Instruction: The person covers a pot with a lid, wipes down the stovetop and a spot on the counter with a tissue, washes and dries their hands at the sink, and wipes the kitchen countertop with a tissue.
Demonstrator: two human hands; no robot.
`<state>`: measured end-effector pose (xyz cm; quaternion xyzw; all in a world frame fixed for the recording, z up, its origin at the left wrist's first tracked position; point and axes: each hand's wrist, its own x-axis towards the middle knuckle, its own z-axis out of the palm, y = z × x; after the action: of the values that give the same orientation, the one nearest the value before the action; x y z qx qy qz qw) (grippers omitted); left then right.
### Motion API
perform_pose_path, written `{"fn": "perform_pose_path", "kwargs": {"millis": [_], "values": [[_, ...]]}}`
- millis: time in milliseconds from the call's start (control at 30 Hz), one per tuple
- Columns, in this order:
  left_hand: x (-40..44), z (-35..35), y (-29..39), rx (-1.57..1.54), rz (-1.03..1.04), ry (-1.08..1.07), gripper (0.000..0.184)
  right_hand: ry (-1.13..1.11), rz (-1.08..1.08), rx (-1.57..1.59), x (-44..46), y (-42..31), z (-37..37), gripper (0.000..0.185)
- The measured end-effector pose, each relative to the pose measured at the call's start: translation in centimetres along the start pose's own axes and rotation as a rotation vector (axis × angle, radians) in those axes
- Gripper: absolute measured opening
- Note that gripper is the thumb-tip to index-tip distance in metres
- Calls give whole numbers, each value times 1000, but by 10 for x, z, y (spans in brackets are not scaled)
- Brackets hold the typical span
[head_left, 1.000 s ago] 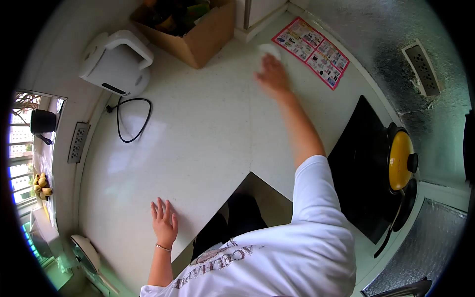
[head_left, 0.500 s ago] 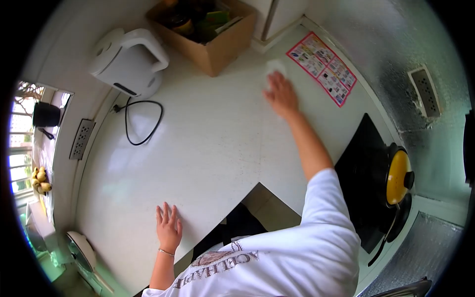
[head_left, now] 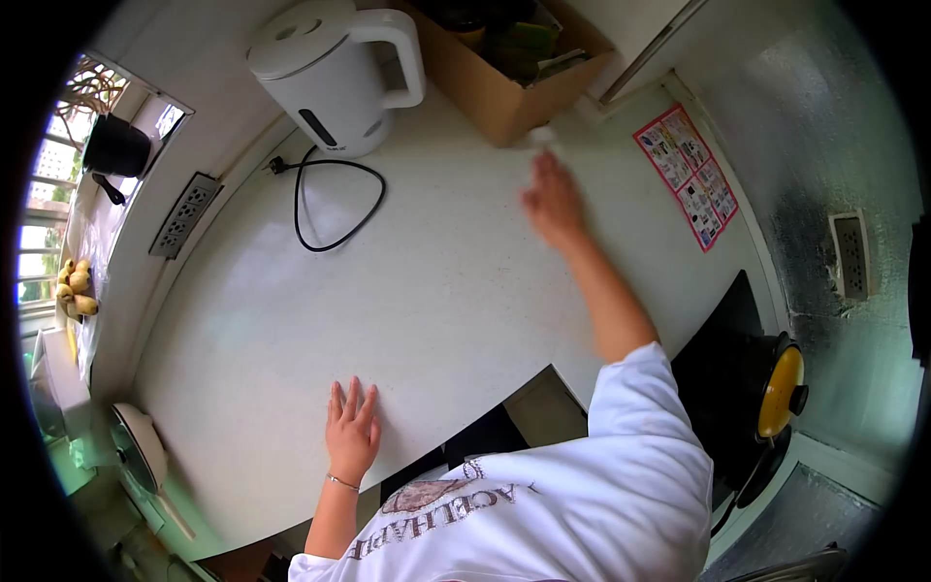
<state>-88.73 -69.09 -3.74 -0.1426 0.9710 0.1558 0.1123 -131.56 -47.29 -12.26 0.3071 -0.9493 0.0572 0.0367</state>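
My left hand (head_left: 352,434) lies flat on the white countertop (head_left: 417,310) near its front edge, fingers spread and holding nothing. Farther back, my right hand (head_left: 556,206) reaches across the counter, blurred by motion. At its fingertips is a small white cloth or tissue (head_left: 543,136), pressed against the counter beside the cardboard box (head_left: 504,92). To the right of this hand lies a pink-edged printed leaflet (head_left: 689,177).
A white kettle (head_left: 339,82) stands at the back left, its black cord (head_left: 341,161) looped on the counter. On the right, a yellow-lidded pot (head_left: 781,390) sits on a black cooktop (head_left: 713,373). A pan (head_left: 139,448) is at the lower left.
The view has turned, so the kettle and box appear larger and farther right. My right hand has moved left with the white cloth, toward the box. My left hand stays flat on the counter.
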Motion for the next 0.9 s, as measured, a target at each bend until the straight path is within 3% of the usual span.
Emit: {"fn": "perform_pose_path", "kwargs": {"millis": [67, 267, 367, 467, 500, 567, 700, 767, 900], "values": [[0, 0, -2, -22, 3, -2, 52, 145, 0, 33, 39, 42, 14, 58], [0, 2, -4, -3, 12, 16, 54, 94, 94, -42, 58, 22, 18, 61], [0, 0, -2, -2, 12, 17, 55, -91, -80, 301, 0, -59, -13, 62], [-1, 0, -5, 3, 11, 9, 56, -259, -598, 282, -59, -147, -28, 65], [-1, -3, -6, 10, 0, 13, 56, -186, -681, 234, -70, -160, -29, 64], [0, -6, -4, -29, 3, -25, 57, -219, -666, 250, -51, -154, -13, 64], [-1, -10, -6, -4, -6, -18, 58, 23, -259, 88, 44, -128, 22, 59], [0, -11, -9, -17, 15, -59, 57, 55, -162, 87, 98, -121, 28, 56], [-1, -16, -11, 2, 39, -40, 56, 149, -208, 14, 99, -131, 30, 55]]}}
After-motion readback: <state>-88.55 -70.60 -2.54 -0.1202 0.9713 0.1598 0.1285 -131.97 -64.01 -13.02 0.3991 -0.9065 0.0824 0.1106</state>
